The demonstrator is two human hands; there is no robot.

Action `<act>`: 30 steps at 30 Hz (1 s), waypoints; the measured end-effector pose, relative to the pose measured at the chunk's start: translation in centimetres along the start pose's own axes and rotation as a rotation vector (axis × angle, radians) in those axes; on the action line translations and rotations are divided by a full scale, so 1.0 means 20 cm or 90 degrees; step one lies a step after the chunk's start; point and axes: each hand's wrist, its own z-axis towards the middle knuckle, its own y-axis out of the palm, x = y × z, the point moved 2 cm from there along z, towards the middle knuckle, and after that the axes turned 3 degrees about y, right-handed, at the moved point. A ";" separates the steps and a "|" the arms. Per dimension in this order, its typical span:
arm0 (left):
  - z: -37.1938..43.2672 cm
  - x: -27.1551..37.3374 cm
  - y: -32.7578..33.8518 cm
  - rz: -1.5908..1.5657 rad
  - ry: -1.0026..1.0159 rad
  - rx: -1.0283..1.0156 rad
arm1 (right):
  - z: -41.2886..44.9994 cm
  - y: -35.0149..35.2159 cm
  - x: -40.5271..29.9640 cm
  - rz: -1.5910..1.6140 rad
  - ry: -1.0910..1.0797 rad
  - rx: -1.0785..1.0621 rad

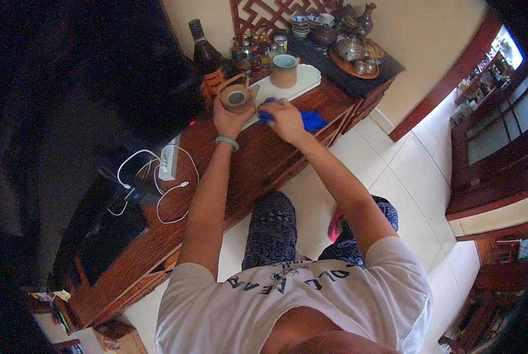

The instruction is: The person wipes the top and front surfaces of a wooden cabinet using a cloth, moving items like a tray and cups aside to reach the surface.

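My left hand, with a green bangle at its wrist, grips a small brown teapot with an arched handle. The pot has no lid on and its dark round opening faces up. My right hand is closed on a blue cloth just right of the spout; part of the cloth trails over the wooden cabinet top. Behind my hands lies a white scalloped tray. A brown mug with a pale blue inside stands upright on it.
Left of the pot rises a large dark bottle, near several small bottles. A round tray with a metal teapot sits at the back right. A white power strip with loose cables lies left, near a dark screen.
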 end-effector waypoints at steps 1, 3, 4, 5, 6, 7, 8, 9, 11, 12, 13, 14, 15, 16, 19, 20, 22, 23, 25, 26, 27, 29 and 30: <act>0.00 -0.01 0.01 -0.004 0.000 -0.004 | 0.03 0.05 -0.03 -0.030 -0.032 -0.085; 0.00 -0.04 0.01 -0.040 -0.002 0.019 | 0.05 0.08 -0.07 -0.114 -0.014 -0.103; 0.00 -0.05 0.01 -0.040 -0.003 0.018 | 0.06 0.09 -0.07 -0.111 -0.005 -0.124; 0.00 -0.06 0.01 -0.046 0.007 0.025 | 0.07 0.10 -0.06 -0.109 0.003 -0.145; 0.00 -0.05 0.01 -0.054 0.018 0.032 | 0.07 0.11 -0.03 -0.130 -0.017 -0.120; 0.00 -0.04 0.01 -0.061 0.028 0.039 | 0.08 0.12 0.01 -0.130 -0.018 -0.122; 0.00 -0.03 0.01 -0.062 0.025 0.039 | 0.07 0.11 0.07 -0.106 -0.014 -0.112; -0.01 0.00 0.00 -0.060 0.006 0.032 | 0.07 0.10 0.13 -0.082 -0.008 -0.103; -0.01 -0.01 -0.01 -0.055 -0.012 0.028 | 0.09 0.07 0.29 -0.132 0.048 -0.082; -0.01 -0.03 0.00 -0.063 0.006 0.035 | 0.09 0.06 0.41 -0.169 0.055 -0.055; -0.01 -0.05 0.01 -0.072 0.024 0.040 | 0.11 0.05 0.55 -0.206 0.112 -0.115; -0.01 -0.05 0.00 -0.071 0.023 0.040 | 0.12 0.02 0.67 -0.220 0.142 -0.128; -0.01 -0.04 0.00 -0.058 0.013 0.026 | 0.14 -0.01 0.77 -0.245 0.210 -0.157; -0.01 -0.03 -0.01 -0.044 0.004 0.014 | 0.16 -0.08 0.81 -0.279 0.196 -0.165; -0.01 -0.03 -0.01 -0.068 0.015 0.018 | 0.18 -0.08 0.95 -0.308 0.229 -0.141; -0.01 -0.03 0.00 -0.077 0.018 0.019 | 0.18 -0.07 0.96 -0.308 0.231 -0.140; 0.00 -0.04 0.00 -0.162 -0.006 -0.016 | 0.17 -0.04 0.90 -0.286 0.309 -0.057; -0.01 -0.05 -0.01 -0.160 -0.005 -0.021 | 0.15 -0.02 0.87 -0.283 0.314 -0.057; -0.01 -0.01 -0.02 -0.084 0.000 -0.020 | 0.13 -0.02 0.79 -0.234 0.260 -0.049; -0.01 0.00 -0.03 -0.060 0.004 -0.021 | 0.11 0.01 0.72 -0.202 0.242 -0.070; -0.01 0.02 -0.05 -0.024 0.003 -0.016 | 0.10 0.04 0.60 -0.171 0.223 -0.090; -0.01 0.01 -0.02 0.001 -0.001 -0.019 | 0.07 0.13 0.38 -0.098 0.125 -0.073; -0.01 -0.03 -0.01 -0.028 0.025 -0.021 | 0.05 0.17 0.24 -0.058 0.090 -0.063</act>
